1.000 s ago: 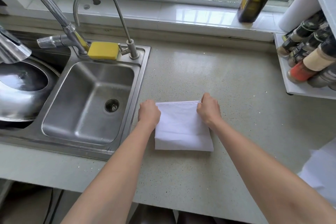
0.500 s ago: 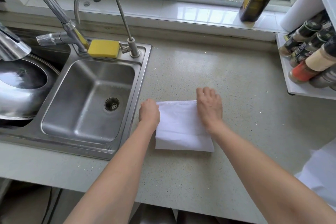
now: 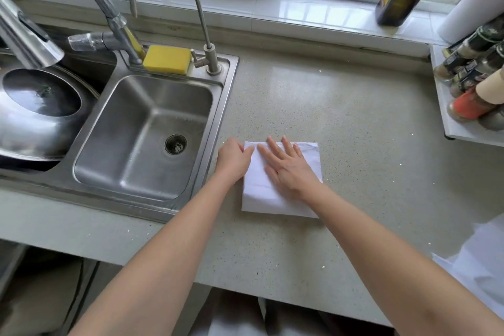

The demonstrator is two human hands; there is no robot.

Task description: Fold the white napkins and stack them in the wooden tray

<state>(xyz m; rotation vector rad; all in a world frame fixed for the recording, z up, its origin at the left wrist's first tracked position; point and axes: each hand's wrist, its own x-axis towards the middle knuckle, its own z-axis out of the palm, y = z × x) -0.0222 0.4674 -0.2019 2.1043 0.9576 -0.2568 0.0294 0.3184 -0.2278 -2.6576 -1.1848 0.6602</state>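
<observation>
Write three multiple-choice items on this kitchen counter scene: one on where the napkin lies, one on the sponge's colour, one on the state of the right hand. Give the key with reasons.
1. Where does the white napkin lie?
A. in the sink basin
B. on the countertop, right of the sink
C. on the windowsill

2. What colour is the sponge behind the sink?
A. yellow
B. blue
C. pink

3. How is the right hand placed?
A. clenched in the air
B. gripping the faucet
C. flat on the napkin, fingers straight

Key: 1 B, the napkin rests on the speckled countertop beside the sink's rim. 2 A, the block between the two faucets is yellow. 3 C, the fingers lie spread on the paper while the left hand holds its left edge.
</observation>
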